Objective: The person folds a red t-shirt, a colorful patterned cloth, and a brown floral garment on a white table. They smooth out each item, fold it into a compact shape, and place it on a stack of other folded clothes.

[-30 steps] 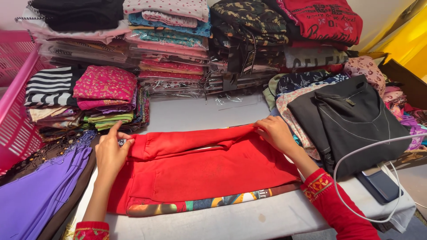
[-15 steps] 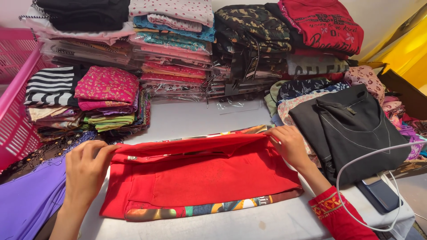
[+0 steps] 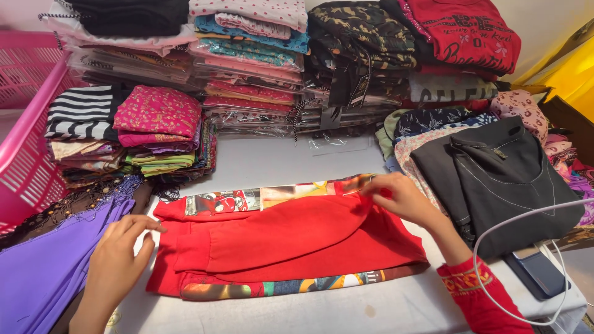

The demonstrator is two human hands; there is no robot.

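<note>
A red garment (image 3: 291,244) with colourful printed bands along its near and far edges lies partly folded on the white table (image 3: 383,309). My right hand (image 3: 399,198) pinches the far right edge of the garment's upper layer. My left hand (image 3: 117,260) rests at the garment's left end, fingers on the cloth there, partly over a purple fabric (image 3: 43,272).
Stacks of folded and bagged clothes (image 3: 247,68) line the back. A pink basket (image 3: 31,136) stands at left. A black garment (image 3: 501,179) lies right, with a white cable (image 3: 495,272) and a dark phone (image 3: 535,275).
The upper red layer has been folded toward me, uncovering the printed band along the far edge. My left hand slid down to the garment's left end.
</note>
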